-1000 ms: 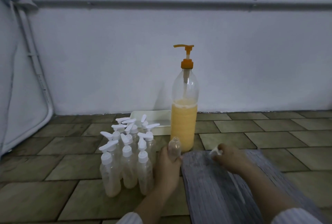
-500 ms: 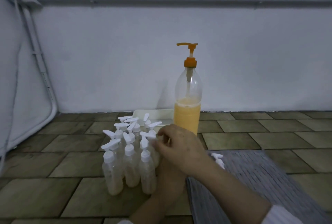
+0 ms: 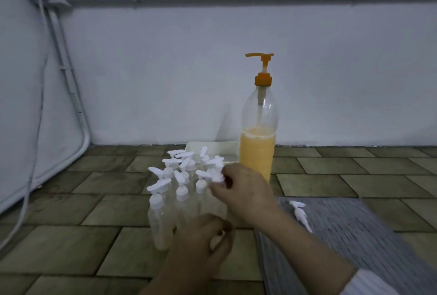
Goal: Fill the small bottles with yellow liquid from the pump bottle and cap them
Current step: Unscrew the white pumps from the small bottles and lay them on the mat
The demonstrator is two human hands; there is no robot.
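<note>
Fingertips of the right hand point(image 3: 243, 190) pinch a white pump cap point(image 3: 216, 176) at the near right edge of a cluster of small bottles point(image 3: 179, 202), all clear, standing upright and packed together on the tiled floor point(image 3: 71, 242). Below it, the left hand point(image 3: 201, 245) curls its fingers at the base of the nearest bottle in the cluster; motion blur and the hand itself hide whether those fingers close round the bottle. White pump caps top the small bottles, their spouts pointing in different directions.

Just behind and to the right of the cluster stands the tall pump bottle point(image 3: 259, 134), clear plastic with an orange pump head, yellow liquid filling roughly its lower half. A shallow white tray point(image 3: 212, 150) lies on the floor behind the cluster, against the base of the white wall point(image 3: 165, 70).

To the right, one loose white pump cap with dip tube point(image 3: 299, 214) lies on a grey striped mat point(image 3: 354, 235). A striped sleeve cuff point(image 3: 369, 283) shows at the right wrist.
</note>
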